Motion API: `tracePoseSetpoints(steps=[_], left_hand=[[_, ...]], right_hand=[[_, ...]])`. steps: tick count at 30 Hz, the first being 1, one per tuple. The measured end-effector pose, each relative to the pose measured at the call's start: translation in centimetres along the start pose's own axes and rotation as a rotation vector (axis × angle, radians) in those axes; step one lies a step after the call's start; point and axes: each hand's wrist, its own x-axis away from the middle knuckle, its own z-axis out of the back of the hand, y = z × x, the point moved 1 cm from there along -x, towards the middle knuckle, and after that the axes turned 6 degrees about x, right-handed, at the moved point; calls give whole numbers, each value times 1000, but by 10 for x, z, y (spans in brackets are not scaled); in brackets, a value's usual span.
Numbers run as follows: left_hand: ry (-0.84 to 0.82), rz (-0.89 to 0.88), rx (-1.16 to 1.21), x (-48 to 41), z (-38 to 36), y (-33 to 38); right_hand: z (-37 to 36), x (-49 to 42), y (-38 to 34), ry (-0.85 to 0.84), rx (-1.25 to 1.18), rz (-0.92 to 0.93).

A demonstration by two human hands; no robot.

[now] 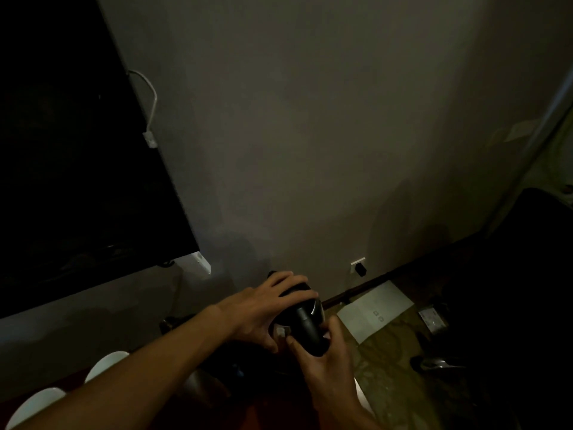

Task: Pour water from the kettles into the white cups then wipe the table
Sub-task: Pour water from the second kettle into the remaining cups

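Pretty dark in here, but both hands are on the kettle [305, 321]. Left hand [263, 308] is clamped over the top w/ its fingers [294, 288] draped across the lid and the thumb down the side. Right hand [322, 364] comes up from below and is wrapped round the black handle, so it's a two-handed grip. The kettle is low in the middle of the room, in front of the grey wall [310, 135]. Can't tell if it's resting on anything.

Two white cups [107, 364] sit side by side down at the left, well apart from the kettle. The left forearm passes just beside them.

Other stuff: big black TV [77, 166] on the left w/ a white cable [150, 100] hanging off its edge, a socket [358, 265] low on the wall, and a sheet of paper [375, 308] lying to the right of the kettle.
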Motion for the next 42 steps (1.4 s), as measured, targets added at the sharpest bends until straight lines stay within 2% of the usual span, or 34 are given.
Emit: tracePoseSetpoints(steps=[4,11,22,26,42], left_hand=[[25,8,49,3,2,-4],[96,42,117,8,-1,-16],[123,58,124,30,15,-9],[188,70,102,52,38,8],[284,130,-20,128,118,129]], right_hand=[[0,-5,2,19,-3,8],[-1,-11,-12,-46,52,52],[0,1,-33,-74,66,86],[4,10,-56,-124,47,121],[55,97,-152,-42,46,323]])
